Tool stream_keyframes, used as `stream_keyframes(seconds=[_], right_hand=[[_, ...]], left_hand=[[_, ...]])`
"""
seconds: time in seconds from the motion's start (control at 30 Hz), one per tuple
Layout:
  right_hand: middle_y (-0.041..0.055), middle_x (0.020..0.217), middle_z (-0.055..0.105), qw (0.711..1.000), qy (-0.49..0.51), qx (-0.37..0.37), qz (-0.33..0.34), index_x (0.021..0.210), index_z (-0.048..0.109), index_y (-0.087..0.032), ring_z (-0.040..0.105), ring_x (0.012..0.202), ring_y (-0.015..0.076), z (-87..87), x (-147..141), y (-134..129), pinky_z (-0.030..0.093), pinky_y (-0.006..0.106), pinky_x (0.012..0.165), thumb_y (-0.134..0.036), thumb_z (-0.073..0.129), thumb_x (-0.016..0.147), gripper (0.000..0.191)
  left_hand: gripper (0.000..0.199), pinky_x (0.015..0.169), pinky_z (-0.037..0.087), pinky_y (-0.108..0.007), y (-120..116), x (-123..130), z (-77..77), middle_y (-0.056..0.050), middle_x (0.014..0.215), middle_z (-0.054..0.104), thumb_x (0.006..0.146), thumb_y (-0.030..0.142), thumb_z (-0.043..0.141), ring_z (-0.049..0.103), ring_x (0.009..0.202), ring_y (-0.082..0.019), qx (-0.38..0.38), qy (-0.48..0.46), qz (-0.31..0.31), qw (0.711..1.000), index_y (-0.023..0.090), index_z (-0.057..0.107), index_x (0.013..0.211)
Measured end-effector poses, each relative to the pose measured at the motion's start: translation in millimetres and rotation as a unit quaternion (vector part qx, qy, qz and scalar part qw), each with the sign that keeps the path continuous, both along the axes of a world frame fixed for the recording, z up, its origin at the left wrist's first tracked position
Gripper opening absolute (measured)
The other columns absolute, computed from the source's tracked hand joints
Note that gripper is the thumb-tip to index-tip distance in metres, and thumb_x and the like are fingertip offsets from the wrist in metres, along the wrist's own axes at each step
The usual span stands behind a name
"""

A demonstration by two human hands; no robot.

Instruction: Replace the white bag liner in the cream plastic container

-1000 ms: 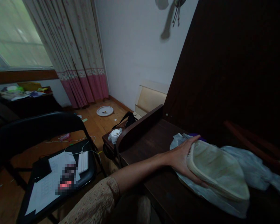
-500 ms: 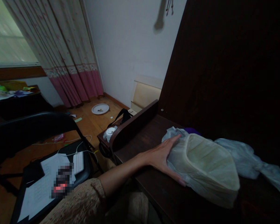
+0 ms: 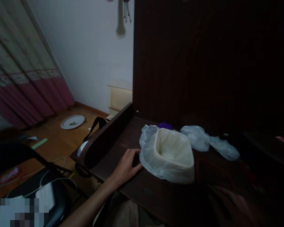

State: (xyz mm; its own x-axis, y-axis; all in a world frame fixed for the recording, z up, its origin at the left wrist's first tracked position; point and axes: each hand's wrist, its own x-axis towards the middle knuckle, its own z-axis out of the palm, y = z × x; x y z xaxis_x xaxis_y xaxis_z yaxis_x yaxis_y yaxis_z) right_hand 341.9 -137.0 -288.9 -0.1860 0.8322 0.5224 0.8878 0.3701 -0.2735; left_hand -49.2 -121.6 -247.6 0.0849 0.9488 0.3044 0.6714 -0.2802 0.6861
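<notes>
Since the earlier frame, the left hand (image 3: 125,167) has drawn back from the bag-lined container (image 3: 175,173), which now sits on the worktop (image 3: 123,142) with its mouth upward. From this hand, half spread and empty, it lies just beside, between two and three o'clock. From the right hand (image 3: 241,205), farther, it lies toward ten; that grip is too dark, I cannot tell.

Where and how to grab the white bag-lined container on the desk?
Probably pinch the near rim of the container from the near side, fingers inside, thumb outside: its wide mouth faces up, open. The loose liner bunched at left looks a poorer hold.
</notes>
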Motion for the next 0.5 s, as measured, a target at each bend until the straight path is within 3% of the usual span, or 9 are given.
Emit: stream_keyframes(seconds=[0.1, 0.17, 0.27, 0.37, 0.5], right_hand=[[0.005, 0.106, 0.074, 1.0, 0.009, -0.025, 0.014, 0.103, 0.075, -0.034, 0.071, 0.099, 0.0269, -0.7, -25, -2, 0.061, 0.042, 0.087, -0.04, 0.052, 0.096, 0.025], [0.0097, 0.109, 0.074, 0.994, 0.064, -0.085, 0.031, 0.104, 0.074, -0.026, 0.07, 0.103, 0.0286, 0.2, -47, -1, 0.059, 0.046, 0.094, -0.044, 0.047, 0.098, 0.033], [0.0161, 0.116, 0.073, 0.98, 0.148, -0.136, -0.001, 0.105, 0.075, -0.019, 0.065, 0.117, 0.0363, 1.9, -73, 5, 0.052, 0.056, 0.103, -0.059, 0.045, 0.094, 0.051], [0.0165, 0.135, 0.066, 0.942, 0.264, -0.206, -0.01, 0.127, 0.068, -0.018, 0.055, 0.133, 0.0358, 6.1, -85, 13, 0.044, 0.056, 0.112, -0.065, 0.043, 0.094, 0.062], [0.0123, 0.152, 0.051, 0.865, 0.445, -0.229, 0.047, 0.153, 0.042, -0.021, 0.05, 0.139, 0.0291, 20.6, -91, 21, 0.051, 0.045, 0.107, -0.058, 0.041, 0.098, 0.066]], left_hand=[[0.01, 0.079, 0.053, -0.038, 6, 5, -2.2, -0.004, 0.085, 0.065, 0.088, 0.031, 0.06, 0.062, 0.083, -0.024, 0.021, -0.013, 0.066, 0.998, 0.021, 0.057, 0.089], [0.014, 0.075, 0.052, -0.036, 8, 9, -2.3, -0.004, 0.08, 0.064, 0.09, 0.032, 0.055, 0.062, 0.078, -0.024, 0.01, -0.034, 0.073, 0.997, 0.021, 0.057, 0.082], [0.033, 0.081, 0.052, -0.04, 9, 14, 0.4, -0.008, 0.087, 0.071, 0.097, 0.04, 0.044, 0.065, 0.085, -0.026, -0.013, -0.075, 0.049, 0.996, 0.021, 0.065, 0.082], [0.04, 0.1, 0.048, -0.044, 11, 17, 3.8, -0.012, 0.111, 0.073, 0.1, 0.048, 0.041, 0.065, 0.109, -0.03, -0.011, -0.144, 0.043, 0.989, 0.019, 0.069, 0.105], [0.065, 0.122, 0.028, -0.047, 17, 19, 8.9, -0.015, 0.151, 0.051, 0.097, 0.06, 0.043, 0.039, 0.146, -0.031, -0.003, -0.176, -0.015, 0.984, 0.018, 0.042, 0.147]])
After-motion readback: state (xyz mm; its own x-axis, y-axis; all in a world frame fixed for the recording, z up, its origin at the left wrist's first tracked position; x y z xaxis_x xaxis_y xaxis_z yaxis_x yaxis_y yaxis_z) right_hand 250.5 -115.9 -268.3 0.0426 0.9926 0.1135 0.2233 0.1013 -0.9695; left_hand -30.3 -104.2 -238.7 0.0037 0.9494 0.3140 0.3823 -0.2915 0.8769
